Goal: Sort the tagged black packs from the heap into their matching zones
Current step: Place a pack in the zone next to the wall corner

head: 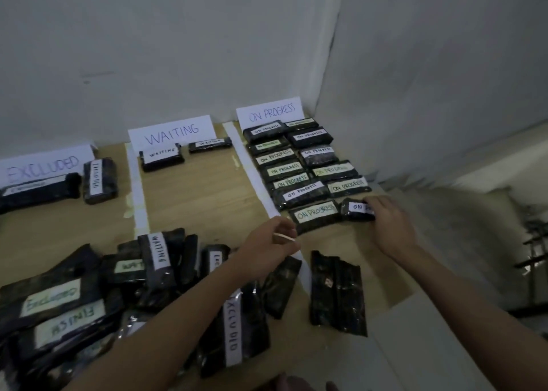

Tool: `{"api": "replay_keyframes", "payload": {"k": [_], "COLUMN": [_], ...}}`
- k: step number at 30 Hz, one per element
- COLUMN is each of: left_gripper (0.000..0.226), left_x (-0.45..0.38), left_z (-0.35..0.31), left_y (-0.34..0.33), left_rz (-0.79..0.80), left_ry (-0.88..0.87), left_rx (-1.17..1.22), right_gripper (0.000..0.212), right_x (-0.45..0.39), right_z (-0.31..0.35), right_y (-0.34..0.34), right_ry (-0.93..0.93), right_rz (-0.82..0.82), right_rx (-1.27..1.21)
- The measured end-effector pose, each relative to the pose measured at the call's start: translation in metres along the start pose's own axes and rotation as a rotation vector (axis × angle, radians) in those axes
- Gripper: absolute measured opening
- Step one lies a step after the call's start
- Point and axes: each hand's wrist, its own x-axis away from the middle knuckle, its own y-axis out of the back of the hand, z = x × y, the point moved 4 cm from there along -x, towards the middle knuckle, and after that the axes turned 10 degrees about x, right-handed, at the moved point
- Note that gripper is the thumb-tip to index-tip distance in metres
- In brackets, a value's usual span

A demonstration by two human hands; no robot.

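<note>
My right hand (388, 227): arm reaching forward, palm down, fingers curled over a black pack's near end, gripping it. My left hand (272, 242): forearm stretched diagonally forward and right, held raised, fingers loosely curled with a thin pale strip pinched between the fingertips.

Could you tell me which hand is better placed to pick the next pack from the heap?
Left. The left hand hovers beside the heap, while the right hand is on a pack in the ON PROGRESS zone.
</note>
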Motion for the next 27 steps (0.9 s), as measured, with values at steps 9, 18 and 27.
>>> {"api": "replay_keyframes", "payload": {"k": [9,18,27], "left_gripper": [0.022,0.024,0.025], "left_x": [-0.011,-0.010,-0.010], "left_z": [0.010,0.023,0.030], "left_y": [-0.017,-0.016,-0.026], "left_rz": [-0.055,-0.101,-0.033], "left_ry": [0.033,0.029,0.030], "left_rx": [-0.086,-0.172,-0.227], "right_gripper": [0.042,0.050,0.059], "right_x": [-0.048,-0.014,0.072], "right_z": [-0.021,0.009,0.040], "right_y": [-0.039,-0.013,-0.021], "right_ry": [0.166,0.382,0.197], "right_rz": [0.039,-0.088,0.441], "right_rx": [0.031,-0.147,-0.090]}}
